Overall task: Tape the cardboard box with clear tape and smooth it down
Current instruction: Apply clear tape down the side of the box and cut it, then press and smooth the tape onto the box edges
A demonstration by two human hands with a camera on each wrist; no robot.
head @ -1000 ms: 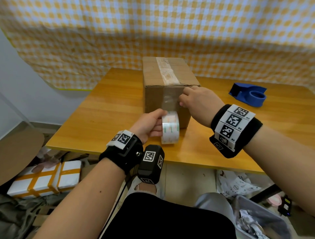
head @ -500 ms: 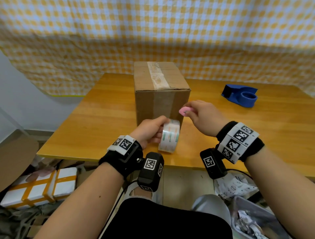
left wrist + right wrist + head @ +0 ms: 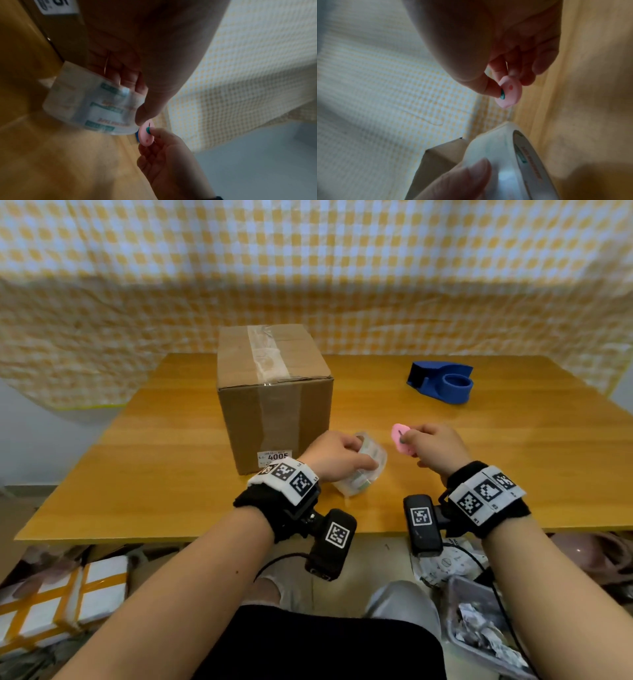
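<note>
A: We see the brown cardboard box [image 3: 274, 392] standing upright on the wooden counter [image 3: 513, 446], toward its left half, with a strip of clear tape [image 3: 265, 356] running along the top seam and down the front face.

B: And the white label [image 3: 274, 456] low on that front face? We can read "4005" in bold; the smaller print around it is too fine for us.

A: Agreed. Our left hand [image 3: 334, 455], just in front of the box, has its fingers curled around the roll of clear packing tape [image 3: 363, 465], which sits low over the counter. Whether it touches the wood, we cannot tell.

B: The roll's core carries green and orange print, but it is too blurred in both wrist views for us to read.

A: Our right hand [image 3: 435, 448], close beside the roll, has its grip pinched on a small pink oval cutter [image 3: 402, 438], thumb on a teal button [image 3: 147, 130].

B: Well apart, at the far right of the counter, we see the blue plastic tape dispenser [image 3: 442, 381]. Behind everything hangs a yellow-and-white checked cloth [image 3: 308, 268].
</note>
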